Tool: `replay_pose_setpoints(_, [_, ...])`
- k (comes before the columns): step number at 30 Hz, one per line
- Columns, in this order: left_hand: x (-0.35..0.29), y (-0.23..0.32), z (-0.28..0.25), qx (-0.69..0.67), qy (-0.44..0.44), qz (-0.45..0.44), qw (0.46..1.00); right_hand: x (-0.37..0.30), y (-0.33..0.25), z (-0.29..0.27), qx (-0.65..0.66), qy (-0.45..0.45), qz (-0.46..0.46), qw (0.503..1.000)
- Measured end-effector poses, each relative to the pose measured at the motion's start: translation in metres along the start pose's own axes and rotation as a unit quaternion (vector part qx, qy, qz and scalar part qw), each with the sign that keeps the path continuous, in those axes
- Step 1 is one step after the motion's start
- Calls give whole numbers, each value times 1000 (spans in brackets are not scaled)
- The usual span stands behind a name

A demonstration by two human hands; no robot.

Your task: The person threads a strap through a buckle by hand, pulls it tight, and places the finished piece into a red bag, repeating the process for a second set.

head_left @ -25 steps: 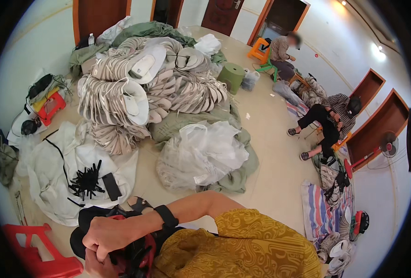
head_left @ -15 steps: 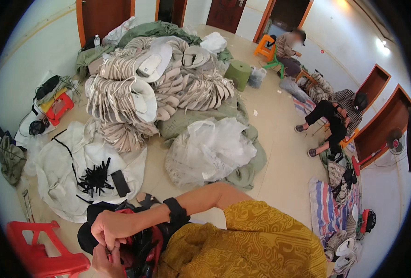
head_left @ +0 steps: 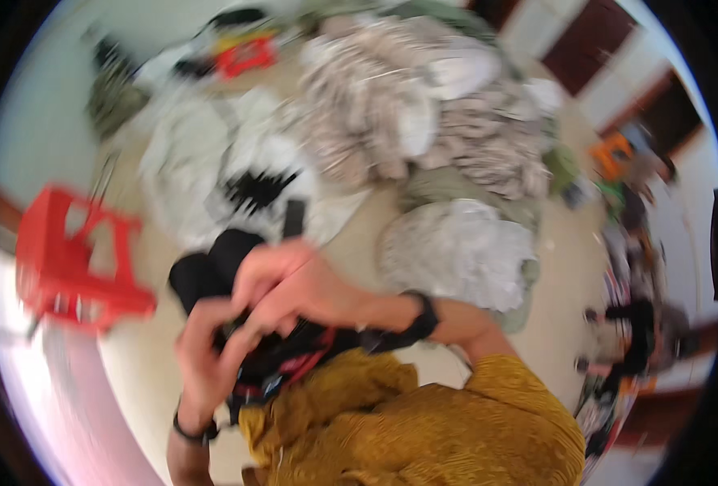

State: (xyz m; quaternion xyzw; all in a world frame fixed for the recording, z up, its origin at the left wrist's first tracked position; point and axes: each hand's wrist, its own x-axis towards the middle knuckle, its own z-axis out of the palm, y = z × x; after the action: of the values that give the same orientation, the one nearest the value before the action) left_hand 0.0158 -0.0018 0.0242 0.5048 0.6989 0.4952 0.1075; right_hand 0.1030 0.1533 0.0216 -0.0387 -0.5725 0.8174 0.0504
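My left hand (head_left: 205, 348) and my right hand (head_left: 304, 285) meet above my lap, with fingers bent and pressed together at the tips. Whatever small thing lies between them is too blurred and hidden to name. Beneath them, on my lap, is a red-edged holder with black pieces (head_left: 294, 366); my hands cover part of it. Beyond my dark-covered knees (head_left: 205, 271), a heap of black strips (head_left: 257, 190) lies on a white sheet (head_left: 185, 142). Beside the heap is a dark flat rectangular piece (head_left: 294, 217).
A red plastic stool (head_left: 75, 275) stands at my left. Ahead are stacked beige sole-shaped pieces (head_left: 359, 105) and a translucent plastic bag (head_left: 456, 251). At far right, a seated person (head_left: 642, 324) and another near an orange stool (head_left: 612, 155) appear blurred.
The view has swung left and blurred, so the room shifts rightward. Both hands sit higher and farther right in the picture, and my left forearm now shows. The fingertips remain together.
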Motion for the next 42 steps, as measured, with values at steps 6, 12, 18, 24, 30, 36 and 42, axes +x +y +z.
replay_pose_setpoints(6, [4,-12,-10,45,-12,27,999,26,-31,4,-303,-21,76,950])
replay_pose_setpoints(12, [2,-21,-17,67,-12,43,997,54,-31,6,-344,-135,165,915])
replay_pose_setpoints(18, [-2,-31,-16,46,-17,95,994,55,-11,0,-178,-190,239,935])
replay_pose_setpoints(24, [1,-37,-11,-23,-6,79,997,52,0,-3,-67,-181,210,958])
replay_pose_setpoints(30, [-2,-42,-1,-104,50,78,990,50,5,-6,-54,-201,186,960])
replay_pose_setpoints(36, [-8,-45,-1,-179,67,75,979,54,10,-6,-64,-242,131,959])
replay_pose_setpoints(42, [-5,-44,-16,35,16,132,990,56,8,1,-117,-200,136,963])
